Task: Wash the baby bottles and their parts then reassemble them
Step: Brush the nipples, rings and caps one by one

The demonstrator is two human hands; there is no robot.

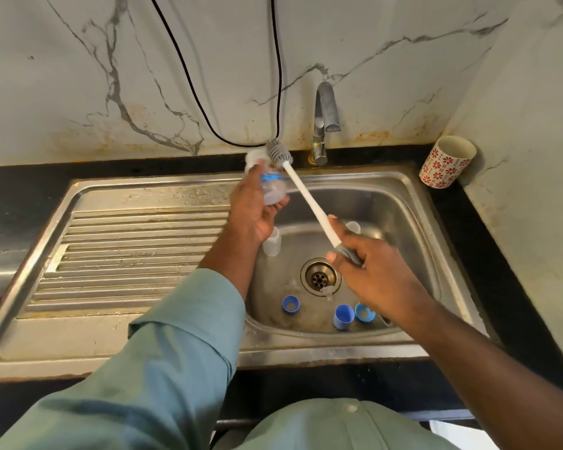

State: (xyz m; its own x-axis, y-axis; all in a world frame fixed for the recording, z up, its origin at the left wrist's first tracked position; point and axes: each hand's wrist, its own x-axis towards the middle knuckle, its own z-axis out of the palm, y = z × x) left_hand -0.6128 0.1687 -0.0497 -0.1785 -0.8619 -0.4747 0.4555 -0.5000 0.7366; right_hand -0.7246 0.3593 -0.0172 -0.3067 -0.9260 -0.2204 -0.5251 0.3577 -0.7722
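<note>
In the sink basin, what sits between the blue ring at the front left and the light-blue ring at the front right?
Head view: an upright blue cap stands between the blue ring and the light-blue ring, close beside the latter.

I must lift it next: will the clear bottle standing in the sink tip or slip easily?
The clear bottle looks empty, tall and narrow, so probably light and easy to tip. Its plastic, in a wet-looking sink, may be slippery.
</note>
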